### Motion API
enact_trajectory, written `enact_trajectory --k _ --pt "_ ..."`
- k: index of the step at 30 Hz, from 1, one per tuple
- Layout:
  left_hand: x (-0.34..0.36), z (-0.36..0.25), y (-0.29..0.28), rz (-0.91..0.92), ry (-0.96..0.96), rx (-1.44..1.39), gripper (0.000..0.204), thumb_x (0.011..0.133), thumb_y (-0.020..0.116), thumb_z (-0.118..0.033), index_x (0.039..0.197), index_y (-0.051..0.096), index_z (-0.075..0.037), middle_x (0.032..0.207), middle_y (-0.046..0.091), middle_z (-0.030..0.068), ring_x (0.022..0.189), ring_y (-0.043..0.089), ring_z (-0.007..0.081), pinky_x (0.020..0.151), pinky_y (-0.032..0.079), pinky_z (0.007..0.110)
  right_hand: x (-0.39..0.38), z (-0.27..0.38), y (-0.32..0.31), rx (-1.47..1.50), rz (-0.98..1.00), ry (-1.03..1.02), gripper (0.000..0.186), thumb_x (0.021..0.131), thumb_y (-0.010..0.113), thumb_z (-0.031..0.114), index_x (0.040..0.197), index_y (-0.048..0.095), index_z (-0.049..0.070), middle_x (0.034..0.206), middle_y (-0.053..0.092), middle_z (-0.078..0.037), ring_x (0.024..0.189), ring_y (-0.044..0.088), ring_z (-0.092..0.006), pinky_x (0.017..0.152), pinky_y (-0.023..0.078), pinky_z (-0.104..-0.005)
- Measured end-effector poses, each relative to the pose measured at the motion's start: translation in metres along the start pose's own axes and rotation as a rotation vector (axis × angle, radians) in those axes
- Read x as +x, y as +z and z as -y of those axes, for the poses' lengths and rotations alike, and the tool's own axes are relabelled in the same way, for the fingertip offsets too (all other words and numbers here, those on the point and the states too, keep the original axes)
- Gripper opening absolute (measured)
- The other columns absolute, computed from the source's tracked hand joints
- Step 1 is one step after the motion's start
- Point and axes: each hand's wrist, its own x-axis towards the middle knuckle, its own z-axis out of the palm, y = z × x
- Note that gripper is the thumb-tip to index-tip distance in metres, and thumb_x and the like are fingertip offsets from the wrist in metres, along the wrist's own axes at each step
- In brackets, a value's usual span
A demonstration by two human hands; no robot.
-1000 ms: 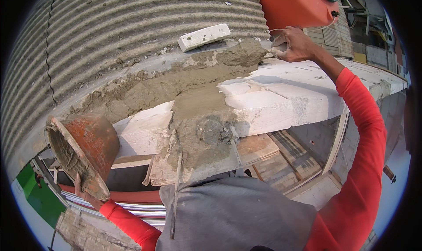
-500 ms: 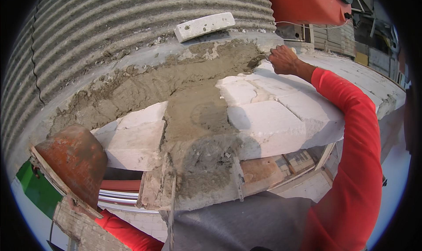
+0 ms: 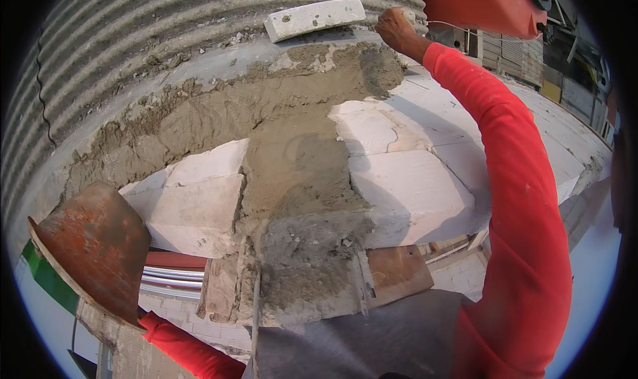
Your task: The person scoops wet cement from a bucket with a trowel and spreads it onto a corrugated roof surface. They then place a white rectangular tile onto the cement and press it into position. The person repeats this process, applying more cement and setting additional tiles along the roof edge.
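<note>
My right hand is closed above the far right end of a band of wet grey mortar; what it grips is hidden by the fist. At the lower left, a scuffed orange-brown bucket is tilted, with mortar smeared on its wall. My left arm reaches to its underside, and my left hand is almost wholly hidden behind it, apparently holding it. White blocks flank a mortar-filled channel that joins the band. A loose white block lies beyond the band.
Grey corrugated sheeting rises at the back. A large orange-red container stands at the far right. Formwork boards edge the channel's near end, where the blockwork drops off. A reddish-brown board sits below the right blocks.
My right hand has moved up and left, off the mortar's right end toward the corrugated sheeting. The bucket has shifted slightly left, and the whole view has shifted a little.
</note>
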Motion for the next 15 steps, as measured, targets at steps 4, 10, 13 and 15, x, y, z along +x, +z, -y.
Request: enact_trajectory --k 4,10,13,15 --pt "-0.005 -0.006 -0.003 0.001 0.018 0.028 0.066 0.094 0.079 -0.023 0.148 0.047 -0.004 0.149 0.050 0.0223 0.129 0.058 0.0348 0.105 0.055 0.050 0.056 0.041 0.012 -0.031 0.034 -0.165 0.017 0.098 0.059 0.026 0.104 0.073 0.019 0.101 0.070 -0.003 0.114 0.063 -0.0243 0.099 0.044 -0.0483" --pt "-0.003 -0.007 0.003 0.021 0.045 0.034 0.062 0.093 0.079 -0.021 0.146 0.052 -0.003 0.148 0.052 0.0225 0.129 0.059 0.0351 0.105 0.055 0.050 0.052 0.090 0.012 0.233 0.469 -0.274 0.014 0.088 0.072 0.023 0.097 0.081 0.018 0.109 0.078 -0.005 0.111 0.071 -0.0227 0.094 0.049 -0.0383" --pt "-0.004 -0.017 -0.004 0.024 0.058 0.054 0.060 0.093 0.079 -0.020 0.145 0.054 -0.002 0.148 0.052 0.0226 0.128 0.059 0.0353 0.105 0.055 0.051 0.027 0.052 -0.060 0.274 0.389 -0.264 0.010 0.078 0.080 0.021 0.086 0.081 0.016 0.090 0.080 -0.005 0.094 0.077 -0.0237 0.078 0.054 -0.0379" --pt "-0.003 -0.017 0.002 0.031 0.071 0.041 0.059 0.093 0.079 -0.019 0.144 0.055 -0.002 0.148 0.053 0.0226 0.128 0.059 0.0354 0.105 0.055 0.051 0.013 0.034 -0.059 0.273 0.363 -0.228 0.008 0.075 0.081 0.020 0.081 0.081 0.015 0.086 0.080 -0.005 0.090 0.078 -0.0244 0.075 0.055 -0.0383"
